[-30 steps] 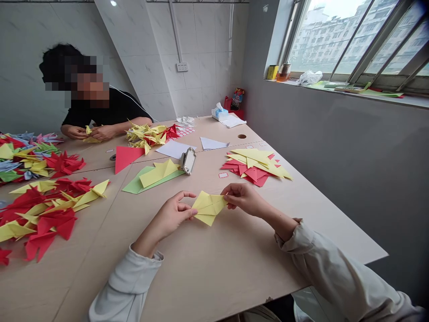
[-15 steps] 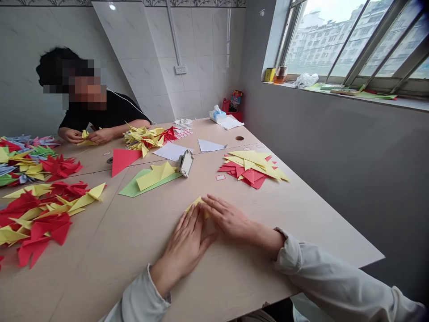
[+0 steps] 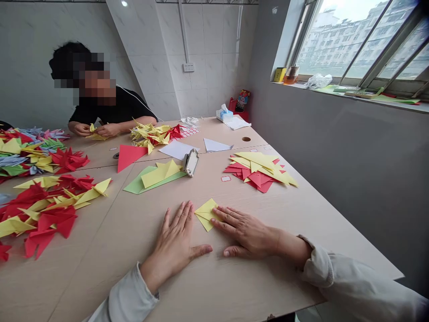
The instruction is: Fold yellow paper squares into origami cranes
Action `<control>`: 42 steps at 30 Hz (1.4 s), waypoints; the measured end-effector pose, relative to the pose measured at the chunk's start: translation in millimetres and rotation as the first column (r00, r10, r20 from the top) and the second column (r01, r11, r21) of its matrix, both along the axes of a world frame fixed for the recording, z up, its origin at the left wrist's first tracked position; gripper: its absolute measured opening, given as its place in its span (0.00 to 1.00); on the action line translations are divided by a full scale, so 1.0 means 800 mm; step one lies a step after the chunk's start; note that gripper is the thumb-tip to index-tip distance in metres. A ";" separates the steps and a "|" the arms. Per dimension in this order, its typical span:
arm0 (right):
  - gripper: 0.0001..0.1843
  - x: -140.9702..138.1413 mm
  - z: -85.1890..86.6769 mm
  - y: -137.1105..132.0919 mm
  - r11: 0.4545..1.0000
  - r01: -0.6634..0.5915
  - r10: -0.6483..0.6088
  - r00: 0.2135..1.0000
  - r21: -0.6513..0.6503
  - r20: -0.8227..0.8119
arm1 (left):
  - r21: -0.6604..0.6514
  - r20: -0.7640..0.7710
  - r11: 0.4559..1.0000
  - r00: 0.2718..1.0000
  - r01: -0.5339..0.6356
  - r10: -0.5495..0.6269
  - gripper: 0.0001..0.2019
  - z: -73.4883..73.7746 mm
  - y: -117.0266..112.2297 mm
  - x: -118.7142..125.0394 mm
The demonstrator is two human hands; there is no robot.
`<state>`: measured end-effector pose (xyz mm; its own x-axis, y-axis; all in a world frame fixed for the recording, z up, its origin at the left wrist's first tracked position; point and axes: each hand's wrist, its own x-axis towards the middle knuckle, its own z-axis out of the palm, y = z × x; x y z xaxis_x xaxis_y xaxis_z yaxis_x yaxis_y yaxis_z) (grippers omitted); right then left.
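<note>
The left hand lies flat on the pale wooden table, palm down, fingers spread and straight, thumb out to the side. It grasps nothing. Its fingertips rest just beside the left corner of the small folded yellow paper square; whether they touch it cannot be told.

The right hand is also flat and fully opened, palm down. Its fingertips press on the right edge of the yellow paper, pinning it to the table without closing around it. The paper lies flat on the tabletop between the 2 hands, near the table's middle.

Farther back, well apart from the hands, sits a stack of red and yellow folded paper triangles. To its left are a small grey-white metal device and a light green sheet bearing a yellow folded piece. A heap of red and yellow folded paper shapes covers the table's left side.

Across the table, a person in a black shirt holds a yellow paper piece in both hands.
</note>
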<state>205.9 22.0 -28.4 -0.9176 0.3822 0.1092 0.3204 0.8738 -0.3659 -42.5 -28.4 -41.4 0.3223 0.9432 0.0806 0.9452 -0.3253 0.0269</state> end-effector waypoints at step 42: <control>0.48 0.008 -0.004 -0.016 0.982 0.188 -0.189 0.980 0.017 0.067 | 0.003 0.100 0.996 0.991 0.093 -0.093 0.47 0.001 -0.017 0.037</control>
<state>212.1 9.3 -31.4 -0.8348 0.5479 0.0537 0.5034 0.7991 -0.3288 -12.6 -41.6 -40.4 0.3989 0.9097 0.1150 0.9035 -0.4114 0.1203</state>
